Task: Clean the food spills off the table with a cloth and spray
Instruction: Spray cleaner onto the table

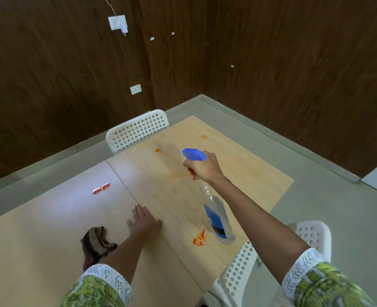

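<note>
My right hand [203, 167] grips the neck of a clear spray bottle [219, 220] with a blue trigger head [193, 154] and a blue label, held above the wooden table [50, 229], nozzle pointing away from me. My left hand [143, 220] rests flat on the table with straight fingers. A crumpled brown cloth [95, 242] lies just left of my left forearm. Orange-red food spills mark the table: one at the left [101, 188], one near the bottle's base [199, 238], one ahead of the nozzle [158, 151], and a small one at the far end [203, 137].
A white perforated chair [136, 130] stands at the table's far side and another [271, 258] at the near right edge. A seam [136, 200] joins two tabletops. Brown wood-panel walls with sockets [135, 89] enclose the corner beyond a grey floor.
</note>
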